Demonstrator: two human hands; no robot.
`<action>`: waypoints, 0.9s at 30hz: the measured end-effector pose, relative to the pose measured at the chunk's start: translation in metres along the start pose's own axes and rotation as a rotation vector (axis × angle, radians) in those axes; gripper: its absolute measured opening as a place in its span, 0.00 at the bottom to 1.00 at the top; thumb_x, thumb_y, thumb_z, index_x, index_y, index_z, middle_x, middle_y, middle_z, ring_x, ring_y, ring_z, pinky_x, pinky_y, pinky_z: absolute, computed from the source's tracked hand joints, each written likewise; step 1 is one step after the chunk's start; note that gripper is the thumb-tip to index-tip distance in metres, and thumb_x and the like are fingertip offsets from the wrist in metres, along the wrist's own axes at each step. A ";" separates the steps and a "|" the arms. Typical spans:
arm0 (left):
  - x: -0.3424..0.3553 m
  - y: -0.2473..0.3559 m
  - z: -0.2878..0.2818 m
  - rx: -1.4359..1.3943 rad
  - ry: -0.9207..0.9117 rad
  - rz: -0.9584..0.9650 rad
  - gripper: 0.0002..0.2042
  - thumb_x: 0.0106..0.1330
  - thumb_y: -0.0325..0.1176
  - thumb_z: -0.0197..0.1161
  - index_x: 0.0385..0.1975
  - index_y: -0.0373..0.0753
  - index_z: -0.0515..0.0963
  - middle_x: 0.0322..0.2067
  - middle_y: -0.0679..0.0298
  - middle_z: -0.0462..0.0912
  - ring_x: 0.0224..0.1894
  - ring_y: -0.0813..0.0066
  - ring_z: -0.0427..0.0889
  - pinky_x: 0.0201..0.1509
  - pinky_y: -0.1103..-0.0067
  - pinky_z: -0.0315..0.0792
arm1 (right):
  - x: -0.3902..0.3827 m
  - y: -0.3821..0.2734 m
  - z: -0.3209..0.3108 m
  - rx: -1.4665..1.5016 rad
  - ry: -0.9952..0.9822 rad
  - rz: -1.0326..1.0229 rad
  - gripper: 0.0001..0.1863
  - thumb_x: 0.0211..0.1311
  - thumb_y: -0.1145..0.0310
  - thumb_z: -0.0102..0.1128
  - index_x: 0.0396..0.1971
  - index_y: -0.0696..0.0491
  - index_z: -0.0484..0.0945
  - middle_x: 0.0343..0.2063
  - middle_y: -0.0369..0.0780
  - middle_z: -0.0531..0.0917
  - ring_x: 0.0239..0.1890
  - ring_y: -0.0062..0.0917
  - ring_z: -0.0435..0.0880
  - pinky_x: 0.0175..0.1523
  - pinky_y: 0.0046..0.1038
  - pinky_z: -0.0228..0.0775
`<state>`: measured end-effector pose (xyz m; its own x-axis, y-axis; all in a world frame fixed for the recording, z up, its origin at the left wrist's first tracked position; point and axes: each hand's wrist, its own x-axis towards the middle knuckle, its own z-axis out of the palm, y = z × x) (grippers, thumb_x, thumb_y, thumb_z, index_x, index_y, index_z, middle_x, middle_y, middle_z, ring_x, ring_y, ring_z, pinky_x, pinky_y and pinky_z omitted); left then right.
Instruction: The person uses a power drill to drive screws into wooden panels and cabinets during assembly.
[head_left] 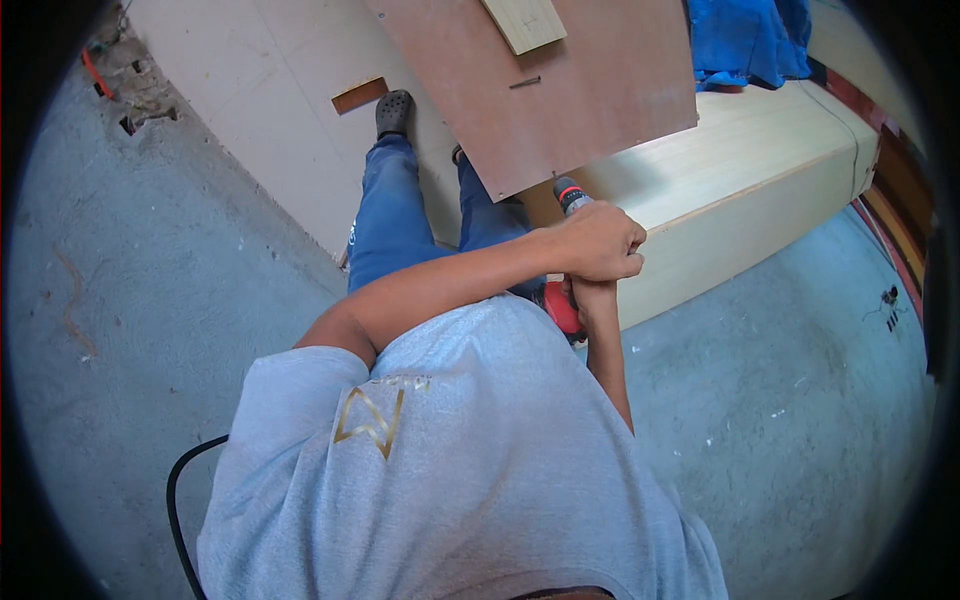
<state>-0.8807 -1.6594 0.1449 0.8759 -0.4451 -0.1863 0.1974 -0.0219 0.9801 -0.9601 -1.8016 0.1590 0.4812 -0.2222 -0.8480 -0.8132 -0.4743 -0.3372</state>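
A cordless drill (574, 200) with a black-and-red chuck points away from me, its tip close to the near edge of a reddish-brown plywood panel (600, 100). I cannot tell whether the tip touches the panel. My left hand (606, 242) is closed over the top of the drill body. Below it, my right hand (592, 296) grips the handle, above the red base (562, 310). On the panel lie a short dark rod-like piece (525, 82) and a pale wood board (526, 25). Small fasteners dot the panel's near edge.
A long pale wooden box (740, 240) stands to the right, partly under the panel, with blue sheeting (745, 45) at its far end. A small wood block (358, 95) lies on a pale board by my foot. Dark bits (890, 308) lie on the blue-grey floor.
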 end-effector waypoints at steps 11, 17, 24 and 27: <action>-0.024 -0.137 -0.052 0.640 0.167 0.206 0.10 0.58 0.33 0.59 0.39 0.44 0.80 0.37 0.61 0.75 0.45 0.62 0.74 0.49 0.66 0.66 | -0.015 -0.023 0.003 0.176 -0.056 0.043 0.05 0.55 0.76 0.60 0.32 0.54 0.75 0.20 0.32 0.73 0.16 0.13 0.70 0.21 0.19 0.63; -0.012 -0.156 -0.032 0.891 0.080 0.253 0.09 0.57 0.35 0.60 0.38 0.49 0.79 0.36 0.65 0.73 0.43 0.67 0.73 0.46 0.71 0.64 | -0.016 -0.021 0.005 0.249 -0.066 0.015 0.05 0.55 0.76 0.61 0.31 0.55 0.75 0.15 0.33 0.73 0.13 0.15 0.70 0.18 0.19 0.62; 0.002 -0.153 -0.032 0.857 -0.023 0.363 0.07 0.57 0.36 0.61 0.35 0.48 0.77 0.36 0.65 0.73 0.44 0.68 0.73 0.47 0.71 0.65 | -0.018 -0.023 -0.013 0.220 -0.017 0.044 0.10 0.54 0.78 0.60 0.38 0.57 0.75 0.15 0.33 0.72 0.13 0.15 0.70 0.18 0.20 0.64; 0.000 -0.149 -0.030 0.819 -0.022 0.437 0.07 0.57 0.35 0.60 0.34 0.45 0.76 0.37 0.64 0.73 0.44 0.66 0.73 0.48 0.71 0.66 | -0.034 -0.025 -0.031 0.312 0.005 0.060 0.11 0.54 0.78 0.60 0.39 0.57 0.76 0.15 0.33 0.72 0.13 0.16 0.71 0.19 0.21 0.65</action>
<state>-0.8970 -1.6294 -0.0031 0.7886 -0.5799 0.2044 -0.5287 -0.4699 0.7069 -0.9458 -1.8087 0.2088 0.4304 -0.2461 -0.8684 -0.9009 -0.1760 -0.3966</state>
